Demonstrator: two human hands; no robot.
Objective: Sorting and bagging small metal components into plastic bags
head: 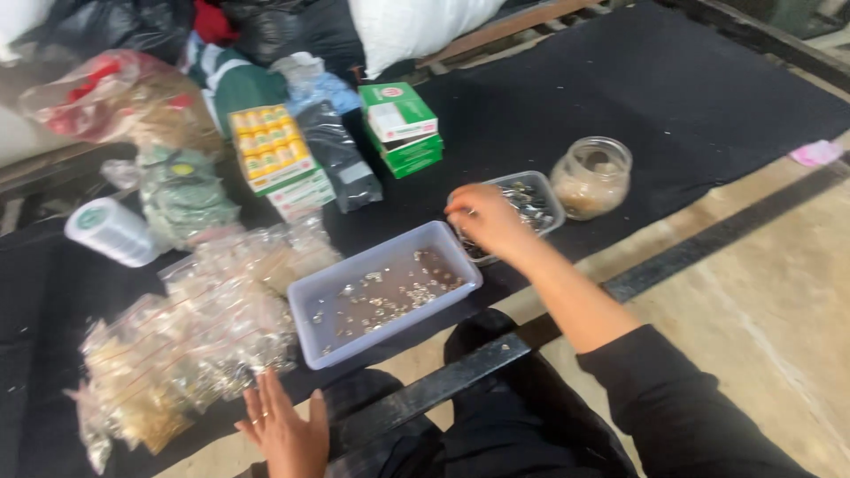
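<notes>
- Fingers (462,205) of the right hand (485,221), centre of frame, are bunched together w/ tips down in a small clear tray (544,188) of shiny metal bits; looks like a pinch, but can't tell if any piece is actually held.
- Right forearm runs from lower right up to centre; black sleeve pushed above the elbow.
- Left hand (285,431), bottom centre-left, lies flat w/ fingers spread, palm down on the counter (620,97) edge; holds nothing. Ring on one finger.
- Left hand sits just beside a heap of small clear zip bags (186,341) filled w/ tiny parts, lower left.
- Pale lavender plastic tray (312,292), centre, just left of the right hand & touching or nearly touching the small tray; scattered small pieces over its bottom.
- Glass jar (591,177), right of the small tray, no lid, some pale stuff low inside.
- Green & white cartons (400,128) stacked, upper centre.
- Yellow-fronted box (270,146) of small packs, upper centre-left; dark foil pouch (338,159) betw. it & the cartons.
- White thread spool (111,232) on its side, left edge.
- Red & clear plastic bags (106,97), upper left; white sack (407,26), top centre.
- Counter covered in black cloth; pink scrap (816,152) at far right edge.
- Tan floor lower right.
</notes>
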